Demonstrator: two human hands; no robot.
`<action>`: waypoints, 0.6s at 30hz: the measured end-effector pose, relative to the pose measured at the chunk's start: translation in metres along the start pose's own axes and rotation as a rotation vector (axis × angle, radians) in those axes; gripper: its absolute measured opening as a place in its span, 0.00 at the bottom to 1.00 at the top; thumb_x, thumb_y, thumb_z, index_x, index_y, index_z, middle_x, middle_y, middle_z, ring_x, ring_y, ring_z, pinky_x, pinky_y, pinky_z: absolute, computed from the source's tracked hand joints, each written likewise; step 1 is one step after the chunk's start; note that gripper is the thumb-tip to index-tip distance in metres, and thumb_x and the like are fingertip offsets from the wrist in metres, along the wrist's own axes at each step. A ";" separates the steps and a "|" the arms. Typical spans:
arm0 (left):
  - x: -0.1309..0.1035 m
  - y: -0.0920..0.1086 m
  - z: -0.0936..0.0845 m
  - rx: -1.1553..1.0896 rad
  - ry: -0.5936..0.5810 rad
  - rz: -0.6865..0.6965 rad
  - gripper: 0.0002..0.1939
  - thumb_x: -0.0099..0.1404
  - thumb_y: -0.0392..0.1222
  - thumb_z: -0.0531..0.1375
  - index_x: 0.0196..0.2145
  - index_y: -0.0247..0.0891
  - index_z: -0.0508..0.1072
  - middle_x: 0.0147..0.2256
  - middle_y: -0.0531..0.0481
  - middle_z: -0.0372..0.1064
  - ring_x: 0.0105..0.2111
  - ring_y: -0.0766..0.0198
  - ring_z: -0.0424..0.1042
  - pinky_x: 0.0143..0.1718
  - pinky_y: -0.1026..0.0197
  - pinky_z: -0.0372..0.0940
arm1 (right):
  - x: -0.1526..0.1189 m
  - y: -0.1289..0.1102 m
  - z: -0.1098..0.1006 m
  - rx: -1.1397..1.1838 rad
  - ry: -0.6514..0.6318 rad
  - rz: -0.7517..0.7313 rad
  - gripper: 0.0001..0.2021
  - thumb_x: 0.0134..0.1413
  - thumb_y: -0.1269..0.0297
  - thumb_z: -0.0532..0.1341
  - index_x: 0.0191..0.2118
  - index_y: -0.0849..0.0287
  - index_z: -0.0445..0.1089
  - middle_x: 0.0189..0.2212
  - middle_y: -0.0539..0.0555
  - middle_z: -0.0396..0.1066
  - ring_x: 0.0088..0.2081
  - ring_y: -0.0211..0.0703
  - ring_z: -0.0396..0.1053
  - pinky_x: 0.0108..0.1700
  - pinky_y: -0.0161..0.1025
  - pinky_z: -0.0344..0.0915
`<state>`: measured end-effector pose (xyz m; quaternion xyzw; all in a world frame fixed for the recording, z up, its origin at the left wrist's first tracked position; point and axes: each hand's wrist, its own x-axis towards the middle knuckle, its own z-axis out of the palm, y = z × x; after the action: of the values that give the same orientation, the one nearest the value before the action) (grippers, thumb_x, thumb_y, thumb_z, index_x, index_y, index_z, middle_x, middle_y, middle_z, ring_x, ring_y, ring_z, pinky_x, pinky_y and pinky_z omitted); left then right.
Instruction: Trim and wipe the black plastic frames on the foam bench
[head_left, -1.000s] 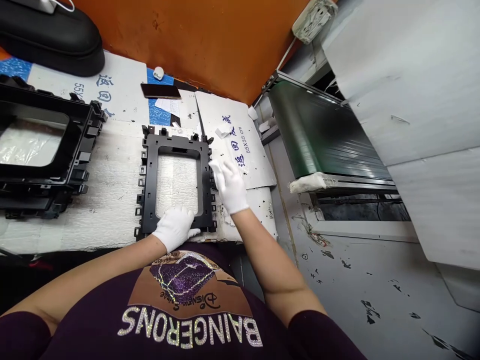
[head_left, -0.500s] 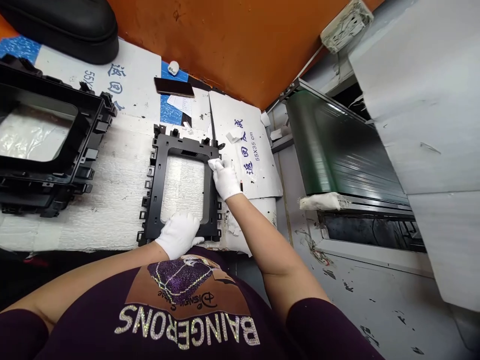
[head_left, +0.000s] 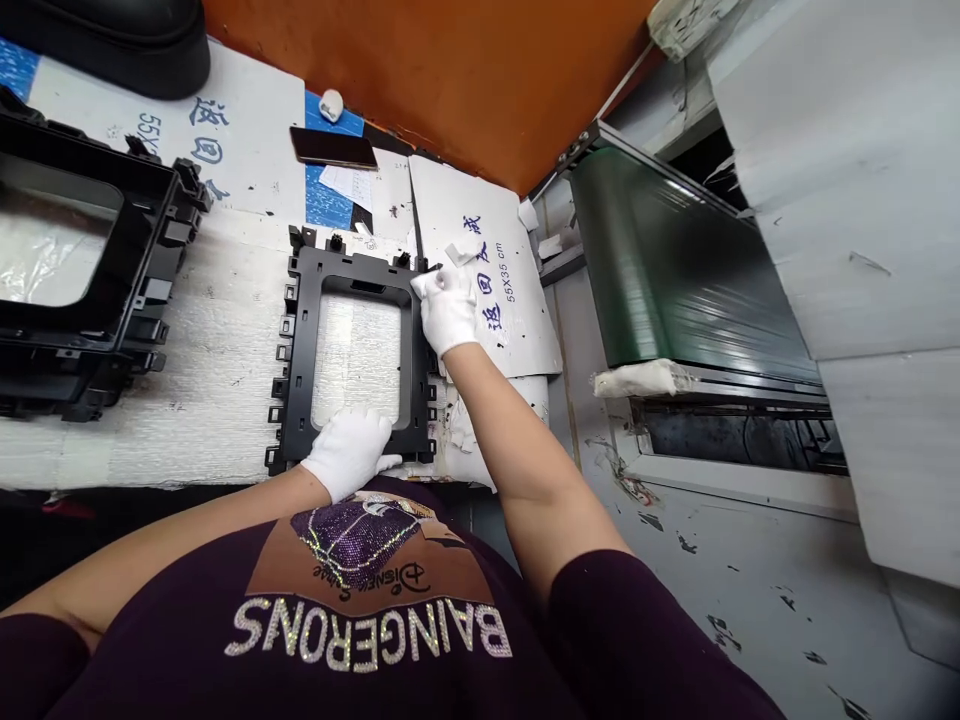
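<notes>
Gripping the near rail of a black frame: left hand, white-gloved, fingers curled over the rail into the opening, thumb along the outer edge. Frame lies flat on white padding, stretching away from the left grip. Right hand, gloved alike, fingers together, pinched on a small white wad at the frame's far right corner; exact contact hidden by the glove. Just beyond the right grip, a pale scrap on a printed sheet. Well beyond the left grip, a dark phone. Well left of that grip, a bulkier black housing. Well right of the right grip, a green belt.
</notes>
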<state>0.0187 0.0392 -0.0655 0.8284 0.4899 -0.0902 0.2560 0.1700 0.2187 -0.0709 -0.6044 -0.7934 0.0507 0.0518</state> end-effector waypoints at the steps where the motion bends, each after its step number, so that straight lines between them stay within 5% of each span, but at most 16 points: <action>1: -0.001 0.000 0.000 0.016 0.001 -0.002 0.24 0.70 0.57 0.58 0.45 0.29 0.75 0.42 0.33 0.73 0.45 0.41 0.74 0.44 0.48 0.67 | 0.007 -0.002 -0.002 -0.002 0.009 0.028 0.21 0.63 0.75 0.48 0.50 0.54 0.76 0.50 0.57 0.68 0.55 0.51 0.62 0.56 0.46 0.66; 9: -0.002 0.004 -0.003 0.074 0.006 -0.028 0.26 0.69 0.59 0.59 0.46 0.29 0.75 0.43 0.33 0.74 0.46 0.43 0.75 0.45 0.50 0.67 | 0.001 -0.018 -0.008 0.077 -0.149 0.157 0.20 0.62 0.73 0.52 0.57 0.66 0.69 0.53 0.62 0.65 0.54 0.52 0.65 0.58 0.48 0.68; 18: -0.003 0.002 0.002 0.092 0.056 -0.041 0.29 0.68 0.61 0.59 0.50 0.29 0.75 0.46 0.32 0.74 0.49 0.42 0.74 0.47 0.48 0.69 | -0.111 -0.052 -0.020 -0.181 -0.352 0.026 0.24 0.58 0.80 0.51 0.59 0.72 0.67 0.57 0.71 0.64 0.59 0.58 0.61 0.59 0.48 0.65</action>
<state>0.0195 0.0352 -0.0659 0.8312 0.5093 -0.0948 0.2018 0.1527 0.0987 -0.0459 -0.5986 -0.7837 0.0845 -0.1428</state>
